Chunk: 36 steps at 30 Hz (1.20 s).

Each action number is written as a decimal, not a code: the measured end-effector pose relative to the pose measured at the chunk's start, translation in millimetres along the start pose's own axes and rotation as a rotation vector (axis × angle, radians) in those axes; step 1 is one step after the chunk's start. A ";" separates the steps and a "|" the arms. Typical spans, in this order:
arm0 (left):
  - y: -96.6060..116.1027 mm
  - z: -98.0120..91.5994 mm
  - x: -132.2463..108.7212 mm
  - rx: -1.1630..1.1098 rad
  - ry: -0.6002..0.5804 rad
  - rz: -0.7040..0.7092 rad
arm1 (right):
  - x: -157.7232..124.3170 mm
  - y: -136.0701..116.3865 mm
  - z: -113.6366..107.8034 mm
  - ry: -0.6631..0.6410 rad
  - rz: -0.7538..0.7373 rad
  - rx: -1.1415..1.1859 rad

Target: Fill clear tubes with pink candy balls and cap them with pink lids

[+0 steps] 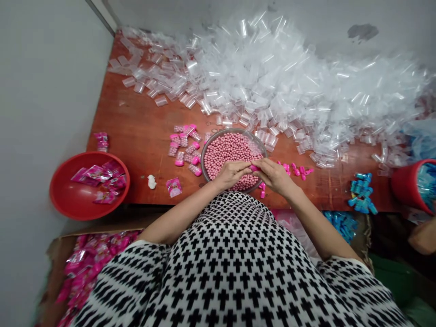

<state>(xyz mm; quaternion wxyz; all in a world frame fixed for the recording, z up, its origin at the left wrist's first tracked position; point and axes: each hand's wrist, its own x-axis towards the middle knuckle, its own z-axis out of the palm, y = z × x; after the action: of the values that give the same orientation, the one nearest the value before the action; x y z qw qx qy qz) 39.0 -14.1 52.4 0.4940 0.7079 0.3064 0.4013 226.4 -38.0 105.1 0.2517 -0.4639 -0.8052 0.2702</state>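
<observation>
Over a bowl (203, 169) of small pink beads (226, 152), my two hands meet at the fingertips. My right hand (274, 176) is closed on a small pink cap (254, 167). My left hand (233, 174) is closed too, its fingertips against the cap's other side; what it grips is hidden by the fingers. Left of the bowl lie several small clear containers (184, 141) with pink caps and beads inside. More loose pink caps (302, 171) are scattered to the right of the bowl.
Clear plastic sleeves (272, 81) are heaped along the back of the wooden table (146, 131). A red bowl (64, 190) with pink packets stands at left. Blue packets (361, 193) and a red bucket (405, 184) are at right, near another person's arm (424, 237).
</observation>
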 end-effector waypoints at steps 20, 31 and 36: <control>15.2 2.0 -3.9 -0.024 0.105 -0.011 | 0.5 -6.4 16.0 -0.120 0.726 1.353; 3.5 2.3 -7.8 0.036 0.129 -0.058 | 11.5 -16.5 51.1 0.116 0.832 1.431; -9.0 -39.0 -9.8 0.111 0.246 -0.128 | 20.0 32.5 33.8 0.151 0.698 1.193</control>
<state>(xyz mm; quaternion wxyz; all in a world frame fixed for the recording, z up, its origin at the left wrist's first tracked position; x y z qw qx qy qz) -0.1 -1.5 48.7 0.4372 0.6586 0.4308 0.4353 215.3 -13.4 61.8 0.4173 -0.4955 -0.3031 0.6989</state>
